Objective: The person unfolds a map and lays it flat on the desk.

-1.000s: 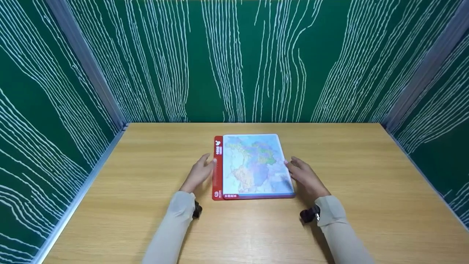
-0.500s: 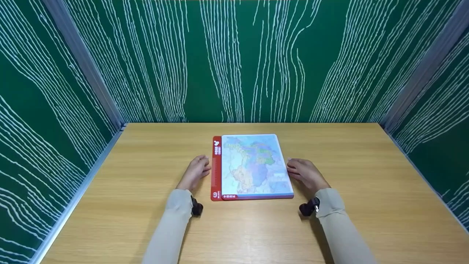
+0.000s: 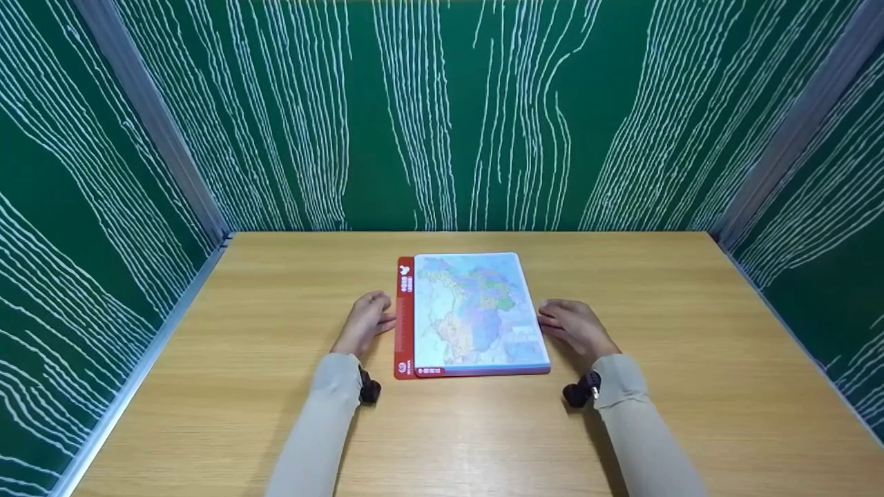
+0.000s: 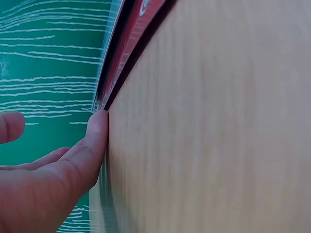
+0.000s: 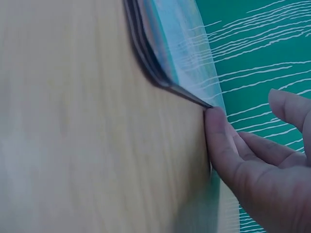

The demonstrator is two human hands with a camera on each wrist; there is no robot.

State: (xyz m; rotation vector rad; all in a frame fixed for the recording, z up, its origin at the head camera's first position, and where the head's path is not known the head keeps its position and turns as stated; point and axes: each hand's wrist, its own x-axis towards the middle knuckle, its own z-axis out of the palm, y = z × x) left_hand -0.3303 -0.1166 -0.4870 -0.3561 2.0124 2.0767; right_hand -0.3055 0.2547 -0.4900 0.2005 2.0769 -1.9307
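Note:
A flat stack of map boards (image 3: 476, 310) lies on the table in the head view. Its top sheet shows a coloured map, and a red strip (image 3: 405, 345) juts out along the left side. Beside that strip, my left hand (image 3: 363, 323) touches the edge with a fingertip; its thumb (image 4: 10, 127) stands apart in the left wrist view. Against the opposite edge rests a fingertip of my right hand (image 3: 579, 328). In the right wrist view that thumb (image 5: 286, 104) is also raised off the boards, and several thin layers show at the stack's near corner.
The wooden table (image 3: 469, 435) reaches back to a green wall (image 3: 387, 124) with white wavy lines. Similar panels stand at left and right. A small black camera (image 3: 370, 388) sits at the left wrist, another black camera (image 3: 581, 390) at the right.
Both thumbs, which lay at the stack's side edges a second ago, have lifted away, and the other fingers now meet the edges. The whole scene shifts slightly left as the head view moves.

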